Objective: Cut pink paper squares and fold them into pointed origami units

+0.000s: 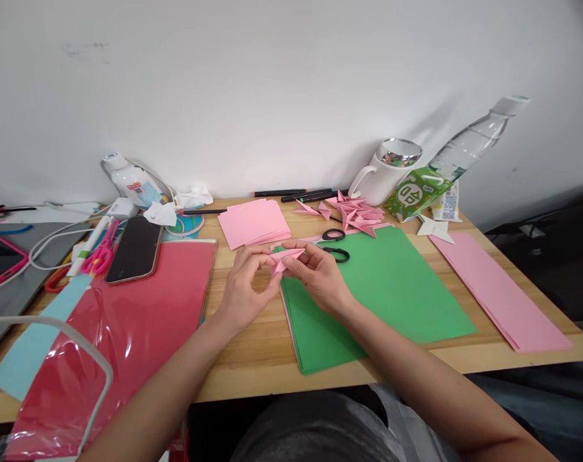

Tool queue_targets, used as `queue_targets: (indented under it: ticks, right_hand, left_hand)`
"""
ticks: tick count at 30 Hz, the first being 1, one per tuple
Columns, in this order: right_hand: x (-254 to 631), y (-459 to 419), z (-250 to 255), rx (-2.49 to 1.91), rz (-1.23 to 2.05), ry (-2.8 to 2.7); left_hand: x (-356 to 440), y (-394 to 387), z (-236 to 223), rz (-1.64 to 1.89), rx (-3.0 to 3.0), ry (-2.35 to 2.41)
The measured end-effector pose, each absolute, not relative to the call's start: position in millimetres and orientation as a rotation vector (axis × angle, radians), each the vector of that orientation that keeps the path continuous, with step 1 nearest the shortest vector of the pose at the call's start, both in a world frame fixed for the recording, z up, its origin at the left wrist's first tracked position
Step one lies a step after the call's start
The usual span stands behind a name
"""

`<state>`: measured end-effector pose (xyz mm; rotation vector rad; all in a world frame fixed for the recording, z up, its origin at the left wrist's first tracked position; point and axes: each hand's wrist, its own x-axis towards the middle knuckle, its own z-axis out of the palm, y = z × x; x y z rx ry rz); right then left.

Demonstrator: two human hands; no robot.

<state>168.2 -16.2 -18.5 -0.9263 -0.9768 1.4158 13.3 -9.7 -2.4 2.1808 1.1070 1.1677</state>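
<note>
A small folded piece of pink paper (pixel 286 258), pointed at its ends, is pinched between my two hands above the left edge of the green paper (pixel 388 289). My left hand (pixel 246 282) grips its left side with thumb and fingers. On its right side, the thumb and fingers of my right hand (pixel 323 276) press it. Just behind my hands lies a stack of pink paper squares (pixel 255 223). Black-handled scissors (pixel 337 255) rest beside my right hand, partly under it. Several folded pink paper pieces (pixel 354 212) form a pile farther back.
A white mug (pixel 381 173), green carton (pixel 414 194) and tilted plastic bottle (pixel 474 144) stand back right. Pink paper strips (pixel 501 292) lie on the right. Left are a phone (pixel 135 250), pink scissors (pixel 103 250) and red paper in plastic (pixel 142 321). A white cable arm (pixel 92 359) crosses lower left.
</note>
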Motion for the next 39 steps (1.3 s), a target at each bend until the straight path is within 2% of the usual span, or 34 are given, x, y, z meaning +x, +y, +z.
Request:
queue_targets:
  ticks: [13, 22, 25, 28, 34, 39]
  right_hand:
    - [169.4, -15.7, -19.9, -0.99, 1.25, -1.092]
    - [171.2, -16.4, -17.5, -0.894, 1.161, -1.22]
    - [172.9, -14.8, -19.6, -0.927, 1.035, -1.258]
    - [172.9, -14.8, -20.6, -0.936, 0.933, -1.282]
    - [170.1, -20.0, -19.2, -0.951, 0.95, -1.336]
    - [170.9, -21.9, -19.7, -0.965, 0.783, -1.378]
  left_hand:
    - [11.1, -8.6, -2.5, 1.153, 2.003, 1.074]
    - [9.6, -1.5, 1.1, 0.984, 1.306, 0.94]
    - [11.2, -2.9, 1.7, 0.965, 1.166, 0.891]
    - [13.4, -5.1, 2.3, 0.932, 1.115, 0.882]
    - [13.6, -5.5, 3.0, 0.996, 1.026, 0.905]
    - [13.6, -4.2, 3.1, 1.003, 0.996, 0.906]
